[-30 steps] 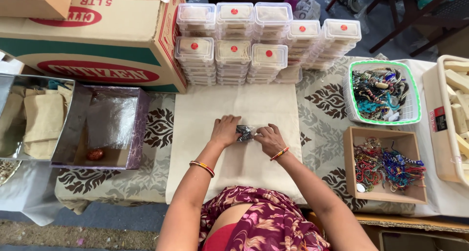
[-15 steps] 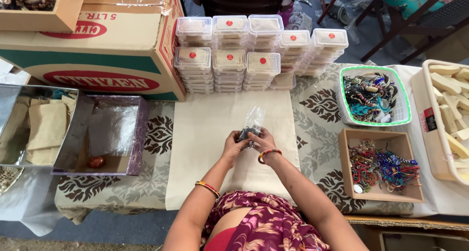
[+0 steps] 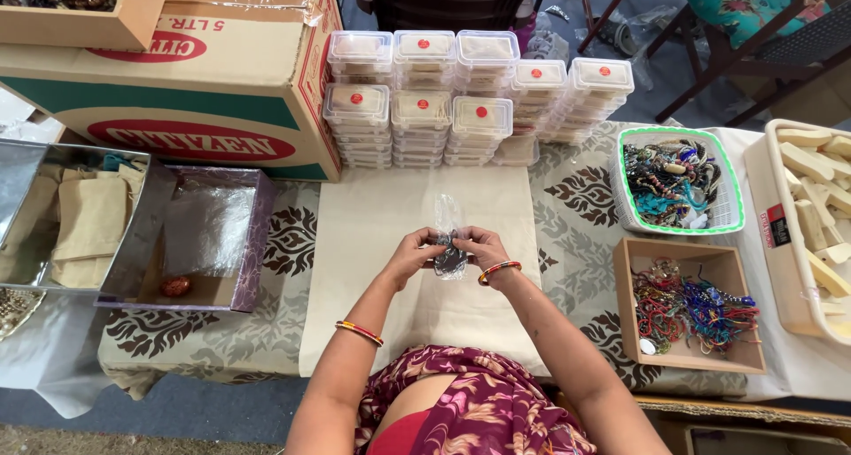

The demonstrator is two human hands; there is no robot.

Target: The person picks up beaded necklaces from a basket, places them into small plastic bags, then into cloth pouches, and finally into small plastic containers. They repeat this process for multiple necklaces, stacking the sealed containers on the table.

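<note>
Both my hands hold a small clear plastic pouch [image 3: 448, 233] with something dark inside, lifted a little above a plain cream cloth [image 3: 381, 216] on the table. My left hand [image 3: 412, 253] pinches the pouch's left side. My right hand [image 3: 479, 247] pinches its right side near the dark contents. The pouch's open top sticks up between my fingers.
Stacks of clear lidded boxes with red dots [image 3: 425, 101] stand behind the cloth, beside a big cardboard carton [image 3: 177, 74]. A purple foil-lined box [image 3: 199, 238] lies left. At right are a green-rimmed basket of beads [image 3: 678, 176], a wooden tray of threads [image 3: 691, 304] and a tray of wooden pieces [image 3: 811, 207].
A second ago the pouch lay flat on the cloth under my fingers. Both hands have since lifted it and turned it upright between them.
</note>
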